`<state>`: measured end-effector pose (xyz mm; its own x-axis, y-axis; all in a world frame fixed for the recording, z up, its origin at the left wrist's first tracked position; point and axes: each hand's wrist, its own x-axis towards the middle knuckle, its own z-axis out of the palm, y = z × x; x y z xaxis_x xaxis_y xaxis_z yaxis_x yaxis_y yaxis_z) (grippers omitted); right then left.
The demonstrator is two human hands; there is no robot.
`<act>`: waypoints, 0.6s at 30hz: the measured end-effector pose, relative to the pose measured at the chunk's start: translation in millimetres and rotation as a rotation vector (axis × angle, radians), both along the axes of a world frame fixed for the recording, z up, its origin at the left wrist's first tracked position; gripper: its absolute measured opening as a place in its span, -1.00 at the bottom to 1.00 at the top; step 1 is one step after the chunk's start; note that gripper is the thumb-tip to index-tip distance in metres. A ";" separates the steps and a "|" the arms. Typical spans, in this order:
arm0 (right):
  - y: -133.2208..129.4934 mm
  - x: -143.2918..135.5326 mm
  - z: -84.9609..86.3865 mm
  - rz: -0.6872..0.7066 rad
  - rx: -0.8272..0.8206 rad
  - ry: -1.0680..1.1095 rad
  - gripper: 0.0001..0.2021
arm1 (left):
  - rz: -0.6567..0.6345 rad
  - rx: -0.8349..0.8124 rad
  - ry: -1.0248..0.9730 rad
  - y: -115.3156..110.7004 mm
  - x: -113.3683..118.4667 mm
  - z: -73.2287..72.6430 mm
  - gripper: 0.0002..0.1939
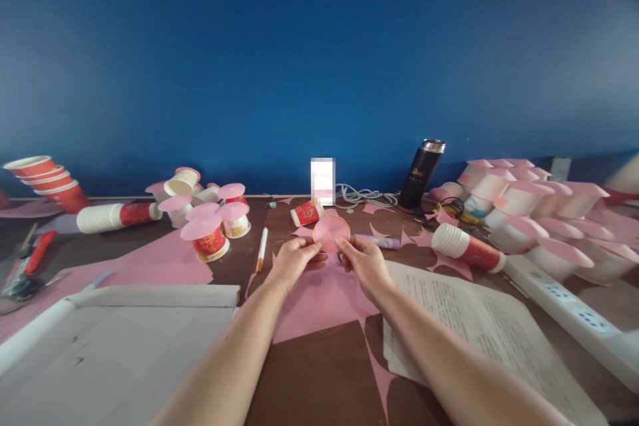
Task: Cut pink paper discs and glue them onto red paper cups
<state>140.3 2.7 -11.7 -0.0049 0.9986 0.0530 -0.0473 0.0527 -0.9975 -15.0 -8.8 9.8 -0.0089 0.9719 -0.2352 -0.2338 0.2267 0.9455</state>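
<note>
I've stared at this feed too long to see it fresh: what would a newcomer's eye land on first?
Probably the pink disc at the centre, held between the fingertips of the left hand and right hand. Next, the crowd of pink-topped cups at the right, and the dark flask standing out against the blue wall.

The pink disc [330, 229] looks like smooth, matt paper; right of it, the thermos flask [420, 176] has a shiny metallic top [432, 146].
</note>
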 end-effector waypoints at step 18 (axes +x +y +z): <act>-5.1 -0.9 6.3 -0.032 0.074 -0.117 -0.65 | -0.025 -0.014 -0.036 -0.7 -0.6 -1.2 -0.86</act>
